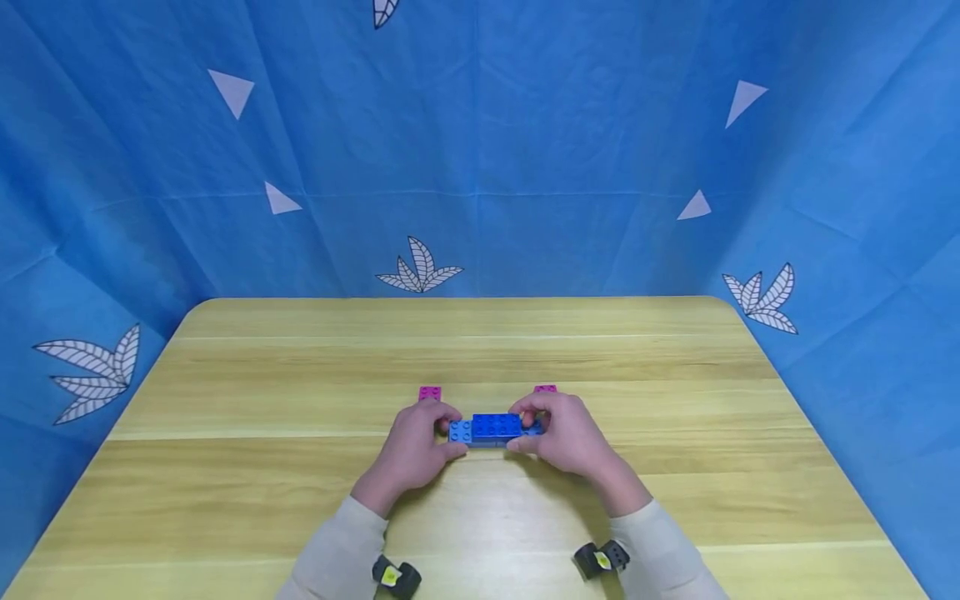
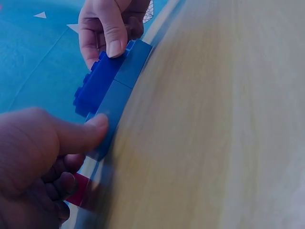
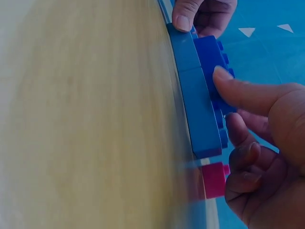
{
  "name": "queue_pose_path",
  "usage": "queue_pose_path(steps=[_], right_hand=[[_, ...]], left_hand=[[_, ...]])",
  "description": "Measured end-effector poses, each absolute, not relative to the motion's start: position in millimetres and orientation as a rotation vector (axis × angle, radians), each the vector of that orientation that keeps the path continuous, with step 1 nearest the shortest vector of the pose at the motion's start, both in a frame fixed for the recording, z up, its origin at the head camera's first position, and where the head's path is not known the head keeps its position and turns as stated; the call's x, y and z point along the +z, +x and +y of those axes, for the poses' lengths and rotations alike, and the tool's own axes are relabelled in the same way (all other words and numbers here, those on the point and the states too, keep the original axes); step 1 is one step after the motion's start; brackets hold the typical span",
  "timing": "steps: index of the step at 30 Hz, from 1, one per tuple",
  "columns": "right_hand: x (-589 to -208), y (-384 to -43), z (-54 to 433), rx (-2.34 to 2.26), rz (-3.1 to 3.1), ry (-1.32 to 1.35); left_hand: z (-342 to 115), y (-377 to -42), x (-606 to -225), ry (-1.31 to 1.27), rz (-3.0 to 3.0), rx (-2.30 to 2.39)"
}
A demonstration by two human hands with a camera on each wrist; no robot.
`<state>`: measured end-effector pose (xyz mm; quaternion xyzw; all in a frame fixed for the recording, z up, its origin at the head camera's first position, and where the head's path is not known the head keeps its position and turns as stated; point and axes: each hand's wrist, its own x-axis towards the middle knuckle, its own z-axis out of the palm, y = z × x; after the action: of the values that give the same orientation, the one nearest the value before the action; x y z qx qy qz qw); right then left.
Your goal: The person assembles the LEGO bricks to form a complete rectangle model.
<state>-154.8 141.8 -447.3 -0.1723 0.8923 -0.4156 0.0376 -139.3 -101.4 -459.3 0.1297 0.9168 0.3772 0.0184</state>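
Two light blue toy building bricks lie end to end on the table, with a dark blue brick [image 1: 496,426] sitting across the joint between them. The left light blue brick [image 1: 460,432] is pinched between the thumb and fingers of my left hand [image 1: 415,446]. My right hand [image 1: 567,433] pinches the dark blue brick near its right end, thumb on the near side. Beneath that hand the right light blue brick [image 3: 200,114] sticks out past the dark one. The fingers behind the bricks are partly hidden.
One pink brick [image 1: 430,392] lies behind my left hand. Another pink brick [image 1: 545,388] is behind my right hand, partly covered by it. The wooden table [image 1: 480,350] ends at a blue patterned curtain [image 1: 480,150] at the back and sides.
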Motion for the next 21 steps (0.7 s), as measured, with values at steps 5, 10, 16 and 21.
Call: queue_pose_path(steps=[5, 10, 16, 21], right_hand=[[-444.8, -155.8, 148.3, -1.360, 2.742, -0.567], [-443.9, -159.2, 158.8, -1.416, 2.831, -0.526], [-444.8, -165.9, 170.6, -1.328, 2.940, -0.477], [-448.8, -172.7, 176.3, -1.270, 2.947, -0.430]], left_hand=[[-102.3, -140.5, -459.7, 0.381, 2.835, 1.171], [-103.0, -140.3, -459.5, 0.385, 2.814, 1.195], [-102.5, -140.2, -459.5, 0.389, 2.792, 1.225], [-101.7, -140.0, -458.3, 0.373, 2.787, 1.233]])
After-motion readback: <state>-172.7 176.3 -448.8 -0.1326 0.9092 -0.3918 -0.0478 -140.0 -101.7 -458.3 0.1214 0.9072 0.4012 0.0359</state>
